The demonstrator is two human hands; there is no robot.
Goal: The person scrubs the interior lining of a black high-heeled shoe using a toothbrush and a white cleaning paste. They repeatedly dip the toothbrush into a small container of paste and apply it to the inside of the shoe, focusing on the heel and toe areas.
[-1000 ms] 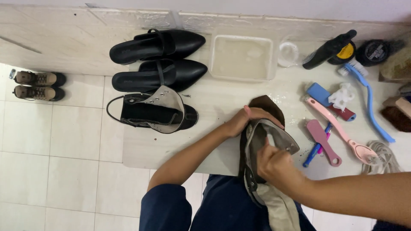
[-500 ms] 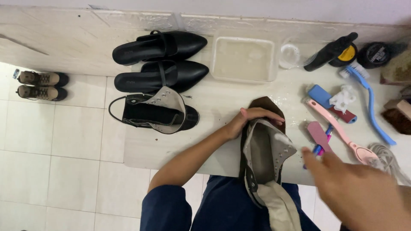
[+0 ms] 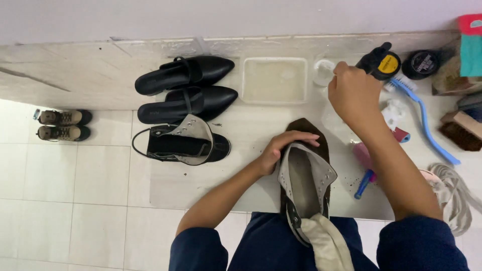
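Observation:
A dark brown boot (image 3: 304, 173) with a pale grey lining lies in front of me, its toe pointing away. My left hand (image 3: 281, 149) rests over the boot's upper left side and holds it. My right hand (image 3: 354, 93) is stretched out to the far right, fingers curled, by a black bottle with a yellow label (image 3: 379, 61) and a small clear cup (image 3: 324, 73). Whether it grips either one I cannot tell. A pale cloth (image 3: 326, 243) hangs from the boot's opening over my lap.
Two black pointed flats (image 3: 186, 75) and a black boot with grey lining (image 3: 183, 145) lie to the left. A clear tub of cloudy water (image 3: 274, 80) sits ahead. Brushes, a blue toothbrush (image 3: 427, 123), a polish tin (image 3: 422, 62) and laces (image 3: 452, 193) crowd the right. Small boots (image 3: 63, 124) stand far left.
My right hand left the boot's opening and moved up and to the right, toward the black bottle and cup. My left hand stayed on the boot.

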